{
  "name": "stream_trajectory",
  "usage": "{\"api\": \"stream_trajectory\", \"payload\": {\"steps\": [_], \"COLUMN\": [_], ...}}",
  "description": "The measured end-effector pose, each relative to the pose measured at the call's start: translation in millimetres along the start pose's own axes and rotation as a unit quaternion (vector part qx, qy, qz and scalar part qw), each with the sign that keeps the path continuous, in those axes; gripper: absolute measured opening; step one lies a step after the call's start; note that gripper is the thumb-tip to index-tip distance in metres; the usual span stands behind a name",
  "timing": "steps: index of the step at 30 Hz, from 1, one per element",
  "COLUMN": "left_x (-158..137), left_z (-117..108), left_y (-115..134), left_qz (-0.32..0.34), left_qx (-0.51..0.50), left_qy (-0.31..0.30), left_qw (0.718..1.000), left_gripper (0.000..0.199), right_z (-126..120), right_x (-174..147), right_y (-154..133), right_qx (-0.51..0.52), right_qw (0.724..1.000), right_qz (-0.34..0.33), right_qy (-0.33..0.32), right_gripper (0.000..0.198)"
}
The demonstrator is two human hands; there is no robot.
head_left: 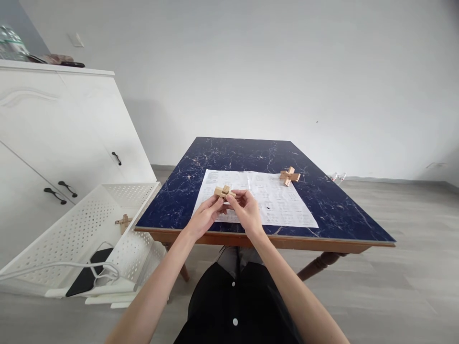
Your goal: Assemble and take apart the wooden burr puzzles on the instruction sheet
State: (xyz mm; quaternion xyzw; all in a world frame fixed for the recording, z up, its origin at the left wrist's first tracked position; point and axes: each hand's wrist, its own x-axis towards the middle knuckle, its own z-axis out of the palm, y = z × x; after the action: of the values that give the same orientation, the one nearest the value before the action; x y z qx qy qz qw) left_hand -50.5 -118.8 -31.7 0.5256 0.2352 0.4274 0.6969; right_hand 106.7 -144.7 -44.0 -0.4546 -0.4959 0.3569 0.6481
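Over the printed instruction sheet (283, 210), a small wooden burr puzzle (225, 190) of interlocking pale blocks is held up between both hands. My left hand (206, 215) grips its left and lower side, thumb against the near face. From the right, my right hand (246, 209) pinches the same puzzle with thumb and fingers. Parts of the blocks are hidden behind the fingers. A second wooden puzzle (289, 177), cross-shaped, rests at the sheet's upper right corner, away from both hands.
The sheet lies on a dark blue marble-patterned table (244, 150). Left of the table stands a white perforated basket (86, 220) with a wooden cross piece (124, 222) in it. A white cabinet (71, 114) stands behind the basket, with a plastic-wrapped bottle pack (12, 45) on top.
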Motion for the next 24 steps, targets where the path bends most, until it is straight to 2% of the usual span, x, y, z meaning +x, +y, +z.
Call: {"api": "stream_trajectory", "payload": {"steps": [14,24], "left_x": [-1,-1], "left_z": [0,4], "left_y": [-1,-2], "left_qz": [0.019,0.026], "left_qx": [0.054,0.082], "left_qy": [-0.002,-0.006], "left_qw": [0.998,0.996], "left_gripper": [0.050,0.060], "right_z": [-3,-12], "right_x": [1,6], "right_y": [-9,-13], "right_qx": [-0.043,-0.038], "right_qw": [0.999,0.998], "right_qz": [0.005,0.037], "right_qy": [0.006,-0.026], "right_gripper": [0.044,0.048]}}
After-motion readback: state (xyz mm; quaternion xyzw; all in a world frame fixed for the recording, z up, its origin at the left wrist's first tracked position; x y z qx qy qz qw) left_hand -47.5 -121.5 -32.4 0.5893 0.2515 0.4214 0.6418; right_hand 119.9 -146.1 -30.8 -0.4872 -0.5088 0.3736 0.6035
